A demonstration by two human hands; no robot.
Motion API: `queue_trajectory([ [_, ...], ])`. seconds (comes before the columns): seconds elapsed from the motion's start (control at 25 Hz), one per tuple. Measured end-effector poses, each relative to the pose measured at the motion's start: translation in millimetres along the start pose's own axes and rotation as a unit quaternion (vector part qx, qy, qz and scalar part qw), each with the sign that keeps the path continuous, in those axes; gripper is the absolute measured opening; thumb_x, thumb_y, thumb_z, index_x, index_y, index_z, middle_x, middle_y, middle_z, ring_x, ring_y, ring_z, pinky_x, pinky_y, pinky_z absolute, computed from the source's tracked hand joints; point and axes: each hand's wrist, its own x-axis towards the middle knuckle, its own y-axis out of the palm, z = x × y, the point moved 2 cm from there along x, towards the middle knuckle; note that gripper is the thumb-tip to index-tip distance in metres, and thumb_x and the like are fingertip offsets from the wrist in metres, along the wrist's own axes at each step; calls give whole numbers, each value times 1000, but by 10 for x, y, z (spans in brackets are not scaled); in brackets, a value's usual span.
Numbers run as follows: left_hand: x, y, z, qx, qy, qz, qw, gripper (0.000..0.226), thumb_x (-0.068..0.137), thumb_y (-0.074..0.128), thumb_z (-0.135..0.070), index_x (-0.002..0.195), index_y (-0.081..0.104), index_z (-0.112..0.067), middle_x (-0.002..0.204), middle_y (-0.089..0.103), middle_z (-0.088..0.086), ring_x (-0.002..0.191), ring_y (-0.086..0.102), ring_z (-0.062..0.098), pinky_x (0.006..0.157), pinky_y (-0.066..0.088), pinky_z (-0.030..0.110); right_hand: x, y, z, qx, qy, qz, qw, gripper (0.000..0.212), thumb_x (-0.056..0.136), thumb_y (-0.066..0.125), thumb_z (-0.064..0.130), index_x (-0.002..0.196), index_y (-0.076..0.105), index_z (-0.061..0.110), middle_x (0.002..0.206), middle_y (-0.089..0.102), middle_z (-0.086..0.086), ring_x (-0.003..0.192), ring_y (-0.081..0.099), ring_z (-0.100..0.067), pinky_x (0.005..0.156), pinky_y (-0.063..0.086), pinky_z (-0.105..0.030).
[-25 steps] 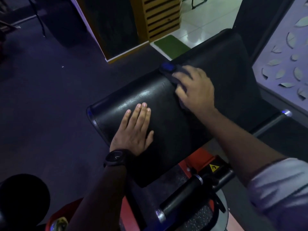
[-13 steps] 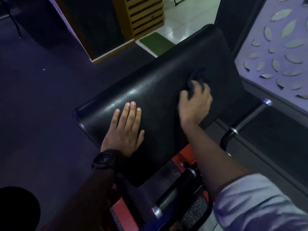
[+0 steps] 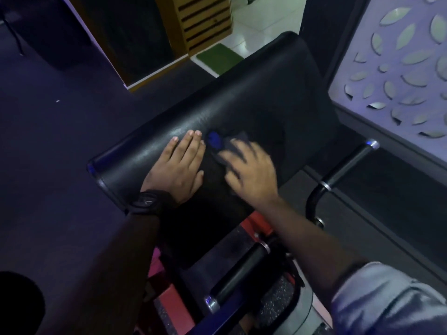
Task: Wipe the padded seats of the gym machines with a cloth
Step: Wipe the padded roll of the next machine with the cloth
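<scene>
A long black padded seat point(image 3: 261, 93) of a gym machine runs from lower left to upper right. My left hand point(image 3: 179, 165) lies flat on the pad near its left end, fingers together, a black watch on the wrist. Just to its right, my right hand point(image 3: 251, 172) presses a dark cloth with a blue patch point(image 3: 217, 143) onto the pad; it is blurred. Most of the cloth is hidden under the palm.
Black handle bars with chrome ends stand at the right point(image 3: 343, 168) and below the pad point(image 3: 237, 279). The red machine frame point(image 3: 174, 308) shows underneath. A perforated grey panel point(image 3: 399, 68) rises at the right. Dark carpet lies to the left, a green mat point(image 3: 217, 58) beyond.
My right hand has swept the cloth from the pad's far right part leftwards until it sits beside my left hand. My left hand has stayed flat on the pad.
</scene>
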Motion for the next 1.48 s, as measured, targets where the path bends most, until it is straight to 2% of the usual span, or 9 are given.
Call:
queue_trajectory([
  [0.16,-24,21,-63,10,-8,-9,1000,74,98,35,-43,155,27,4,162,27,25,151,25,37,123,15,51,47,-29,23,103,489,-95,861,46,80,59,30,125,67,28,138,56,-4,114,54,-35,96,45,-45],
  [0.32,-12,33,-69,9,5,-8,1000,74,99,33,-44,155,27,4,162,27,25,151,25,37,123,16,51,-273,15,-71,10,-14,11,1000,43,83,60,33,125,68,29,142,53,-3,121,52,-37,99,47,-47],
  [0.48,-37,68,-91,13,55,-20,998,68,102,32,-39,154,29,4,161,31,24,150,29,35,123,20,50,-236,13,49,112,451,-84,881,44,82,60,30,124,67,26,141,55,-4,120,52,-34,100,45,-48],
  [0.64,-18,67,-93,17,52,-28,998,69,101,34,-40,154,31,3,160,32,24,150,28,34,123,20,49,-417,37,-105,28,36,14,999,43,83,60,34,124,68,27,142,56,-5,122,51,-38,100,45,-48],
  [0.84,-33,66,-95,18,52,-22,998,70,101,32,-41,155,28,3,162,29,23,151,24,34,124,17,49,-331,38,-117,97,482,-96,866,42,81,60,30,122,69,25,139,56,-8,119,52,-36,101,46,-51],
  [1.0,-23,71,-102,26,50,-23,998,70,101,32,-42,155,29,3,161,30,24,151,24,34,124,16,49,-412,-38,-552,17,-18,12,1000,40,84,62,33,124,66,25,141,57,-8,119,54,-40,99,47,-50],
  [1.16,-31,64,-103,28,50,-23,998,71,101,30,-42,155,28,4,161,29,24,153,11,29,124,15,49,-383,13,-275,91,426,-77,897,43,82,59,31,124,67,24,141,55,-7,121,52,-35,103,44,-49],
  [1.36,-13,71,-109,22,49,-23,998,70,101,32,-42,155,28,3,161,29,23,151,25,34,123,18,50,-403,-57,-542,30,52,-28,998,39,85,60,32,122,64,24,137,59,-9,116,52,-35,95,46,-44],
  [1.48,-31,61,-109,20,52,-22,998,71,100,33,-42,155,28,3,162,29,23,151,26,35,123,19,50,-233,-40,-488,111,471,-95,870,45,82,58,33,125,66,22,139,56,-9,118,54,-38,100,43,-44],
])
